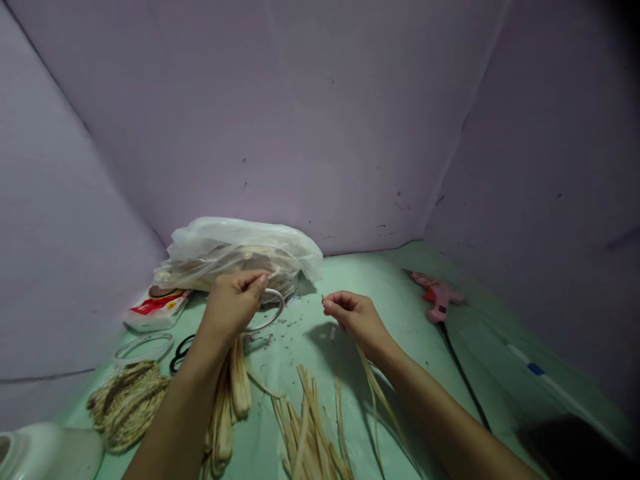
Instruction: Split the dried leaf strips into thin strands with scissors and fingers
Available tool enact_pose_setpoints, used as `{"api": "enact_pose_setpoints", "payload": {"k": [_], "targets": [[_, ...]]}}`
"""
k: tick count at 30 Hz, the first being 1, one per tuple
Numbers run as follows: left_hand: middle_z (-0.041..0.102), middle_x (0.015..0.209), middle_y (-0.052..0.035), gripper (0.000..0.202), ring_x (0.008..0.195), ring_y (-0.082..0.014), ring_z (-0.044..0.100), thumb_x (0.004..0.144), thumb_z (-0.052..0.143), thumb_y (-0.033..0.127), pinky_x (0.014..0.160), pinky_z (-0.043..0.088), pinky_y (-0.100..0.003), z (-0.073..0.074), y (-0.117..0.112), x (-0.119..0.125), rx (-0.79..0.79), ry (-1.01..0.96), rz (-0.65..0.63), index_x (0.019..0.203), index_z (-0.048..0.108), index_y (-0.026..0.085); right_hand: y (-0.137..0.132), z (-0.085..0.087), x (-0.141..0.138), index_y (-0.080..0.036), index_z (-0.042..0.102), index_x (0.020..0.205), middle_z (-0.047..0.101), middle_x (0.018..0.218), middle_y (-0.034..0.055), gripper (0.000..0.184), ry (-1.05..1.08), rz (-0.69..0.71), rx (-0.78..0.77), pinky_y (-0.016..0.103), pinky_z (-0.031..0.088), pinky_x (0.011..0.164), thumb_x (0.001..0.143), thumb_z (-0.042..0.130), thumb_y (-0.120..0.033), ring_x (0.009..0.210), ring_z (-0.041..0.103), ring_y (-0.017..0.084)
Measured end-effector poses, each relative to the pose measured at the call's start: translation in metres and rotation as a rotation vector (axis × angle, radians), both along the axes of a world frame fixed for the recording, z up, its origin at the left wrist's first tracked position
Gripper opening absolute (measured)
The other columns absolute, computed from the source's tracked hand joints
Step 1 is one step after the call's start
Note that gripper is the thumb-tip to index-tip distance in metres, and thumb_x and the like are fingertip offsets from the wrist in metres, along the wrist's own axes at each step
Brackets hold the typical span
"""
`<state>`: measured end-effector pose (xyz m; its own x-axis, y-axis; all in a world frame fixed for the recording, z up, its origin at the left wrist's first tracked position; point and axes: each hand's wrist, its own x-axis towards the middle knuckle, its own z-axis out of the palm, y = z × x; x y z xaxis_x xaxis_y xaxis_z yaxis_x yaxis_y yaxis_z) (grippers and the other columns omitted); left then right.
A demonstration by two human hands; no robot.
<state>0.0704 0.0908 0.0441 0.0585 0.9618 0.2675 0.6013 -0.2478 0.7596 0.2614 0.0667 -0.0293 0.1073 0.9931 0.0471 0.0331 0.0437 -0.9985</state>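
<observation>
My left hand (233, 303) is closed, with thumb and fingertips pinched together in front of the plastic bag. A white ring (281, 312) stands out tilted from its palm side, partly hidden by the hand, which seems to grip it. My right hand (357, 320) pinches a thin, pale dried-fibre strip; its short end shows at the fingertips, and strips (374, 393) trail below the wrist. Between my forearms lie loose fibre strips (305, 427) and, further left, folded fibre bundles (240, 380). A small white stick (333, 333) lies below my right hand.
A pink glue gun (440, 297) with black cord lies at right. At left are a second white ring (144, 348), black scissors (179, 353), braided fibre (129, 403), a red-white packet (157, 310) and a white jar (60, 450). A filled plastic bag (240, 233) rests against the back wall.
</observation>
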Motion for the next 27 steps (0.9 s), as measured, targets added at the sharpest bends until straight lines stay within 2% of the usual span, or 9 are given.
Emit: {"api": "enact_pose_setpoints", "payload": {"k": [3, 8, 12, 15, 21, 24, 27], "targets": [[0.041, 0.045, 0.0072, 0.053, 0.044, -0.0091, 0.037, 0.072, 0.05, 0.034, 0.047, 0.03, -0.02, 0.002, -0.003, -0.002, -0.014, -0.031, -0.08, 0.122, 0.047, 0.016, -0.003, 0.006, -0.002, -0.014, 0.056, 0.069, 0.052, 0.057, -0.0018, 0.022, 0.083, 0.01, -0.026, 0.018, 0.024, 0.037, 0.065, 0.057, -0.035, 0.04, 0.031, 0.004], [0.048, 0.046, 0.0052, 0.049, 0.047, -0.01, 0.039, 0.079, 0.038, 0.035, 0.048, 0.03, -0.021, -0.004, -0.008, 0.01, -0.067, -0.012, -0.206, 0.126, 0.042, 0.018, -0.011, 0.023, -0.005, -0.017, 0.048, 0.065, 0.03, 0.05, -0.0095, 0.026, 0.272, 0.012, -0.043, 0.017, 0.016, 0.033, 0.059, 0.065, -0.036, 0.039, 0.019, 0.003], [0.05, 0.048, 0.0047, 0.053, 0.045, -0.0094, 0.038, 0.077, 0.042, 0.029, 0.046, 0.029, -0.021, -0.008, -0.012, 0.02, -0.122, 0.002, -0.265, 0.128, 0.039, 0.015, -0.015, 0.03, -0.006, -0.016, 0.056, 0.075, 0.034, 0.051, -0.0092, 0.028, 0.298, 0.031, -0.087, 0.018, 0.013, 0.033, 0.06, 0.063, -0.039, 0.037, 0.018, 0.002], [0.05, 0.048, 0.0045, 0.05, 0.045, -0.0091, 0.038, 0.077, 0.042, 0.029, 0.047, 0.03, -0.021, -0.009, -0.013, 0.024, -0.125, 0.01, -0.295, 0.124, 0.043, 0.015, -0.015, 0.029, -0.006, -0.016, 0.058, 0.086, 0.042, 0.055, -0.0079, 0.034, 0.299, 0.102, -0.128, 0.018, 0.012, 0.032, 0.061, 0.063, -0.039, 0.034, 0.019, 0.001], [0.05, 0.051, 0.0031, 0.032, 0.047, -0.0088, 0.041, 0.074, 0.045, 0.028, 0.047, 0.031, -0.02, -0.012, -0.013, 0.027, -0.134, 0.027, -0.323, 0.098, 0.061, 0.014, -0.012, 0.025, -0.007, -0.015, 0.053, 0.061, 0.036, 0.047, -0.0088, 0.024, 0.24, 0.118, -0.1, 0.019, 0.014, 0.033, 0.062, 0.062, -0.037, 0.034, 0.02, 0.002], [0.055, 0.055, 0.0008, 0.027, 0.048, -0.0095, 0.045, 0.072, 0.045, 0.026, 0.047, 0.033, -0.019, -0.015, -0.014, 0.029, -0.233, 0.011, -0.372, 0.087, 0.064, 0.013, -0.011, 0.021, -0.008, -0.016, 0.053, 0.06, 0.038, 0.047, -0.0082, 0.022, 0.191, 0.099, -0.064, 0.019, 0.017, 0.034, 0.063, 0.061, -0.037, 0.035, 0.022, 0.003], [0.059, 0.06, -0.0004, 0.028, 0.048, -0.0093, 0.046, 0.071, 0.046, 0.027, 0.047, 0.033, -0.019, -0.017, -0.014, 0.031, -0.295, 0.011, -0.4, 0.087, 0.064, 0.013, -0.01, 0.017, -0.008, -0.016, 0.053, 0.061, 0.04, 0.049, -0.0076, 0.02, 0.131, 0.092, -0.028, 0.02, 0.02, 0.037, 0.065, 0.059, -0.035, 0.037, 0.024, 0.003]]}}
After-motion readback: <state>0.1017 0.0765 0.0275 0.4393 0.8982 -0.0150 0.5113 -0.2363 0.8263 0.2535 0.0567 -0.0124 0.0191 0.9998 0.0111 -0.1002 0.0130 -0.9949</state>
